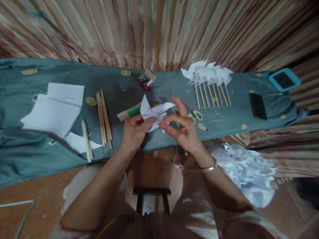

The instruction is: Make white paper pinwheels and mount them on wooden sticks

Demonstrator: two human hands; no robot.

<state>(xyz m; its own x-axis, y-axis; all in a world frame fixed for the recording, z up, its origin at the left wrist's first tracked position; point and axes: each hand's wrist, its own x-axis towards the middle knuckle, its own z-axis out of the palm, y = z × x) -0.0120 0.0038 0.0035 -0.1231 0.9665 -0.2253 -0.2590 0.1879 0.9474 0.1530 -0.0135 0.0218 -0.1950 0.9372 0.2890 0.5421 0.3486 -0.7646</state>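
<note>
Over the middle of the table, a white paper pinwheel (148, 111) with folded blades is pinched between the thumb and fingers of my left hand (134, 132). My right hand (185, 129) is at its right side, thumb and index finger closed on what looks like a small pin (159, 124) against the paper; the other fingers are raised. Partly behind the pinwheel lies a green and beige tube-like item (128, 112). Green-handled scissors (196, 115) rest just beyond my right hand. A small open red box (146, 83) of shiny metal pieces stands farther back.
On the left are white paper sheets (56, 113), a white stick-like tool (86, 141) and several wooden sticks (104, 119). Finished pinwheels (211, 74) on sticks lie back right, near a phone (258, 106) and blue-framed device (284, 80). A bag of paper scraps (246, 172) sits below.
</note>
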